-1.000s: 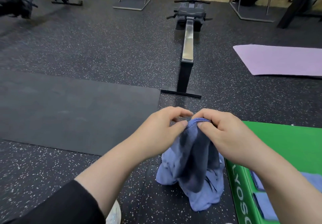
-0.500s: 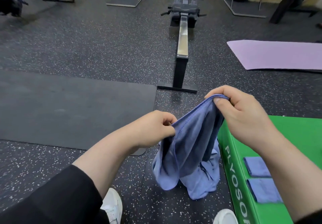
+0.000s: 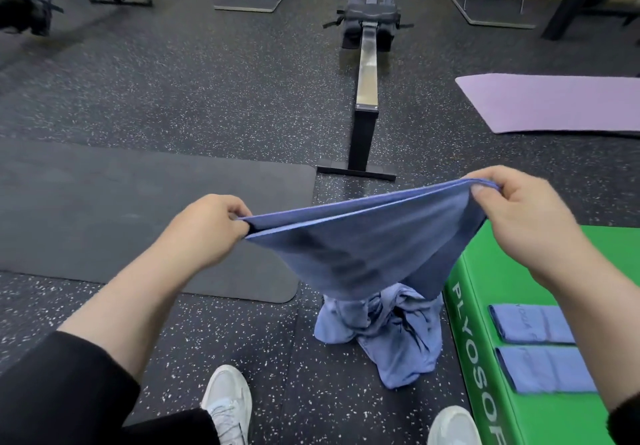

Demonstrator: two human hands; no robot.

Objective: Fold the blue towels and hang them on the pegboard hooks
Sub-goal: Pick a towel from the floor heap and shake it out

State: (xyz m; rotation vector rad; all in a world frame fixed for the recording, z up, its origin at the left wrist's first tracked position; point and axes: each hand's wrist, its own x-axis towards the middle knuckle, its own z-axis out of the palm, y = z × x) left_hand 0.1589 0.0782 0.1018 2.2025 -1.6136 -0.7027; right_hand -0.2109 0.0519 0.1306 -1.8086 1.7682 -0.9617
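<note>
Even indoor light; soft shadows; wide-angle edge bending; slight blur

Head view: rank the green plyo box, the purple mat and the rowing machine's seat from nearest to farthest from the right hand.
1. Green plyo box: directly below the right hand, at the right edge.
2. Purple mat: on the floor beyond the hand, far right.
3. Rowing machine's seat: at the far end of the rail, top centre.
</note>
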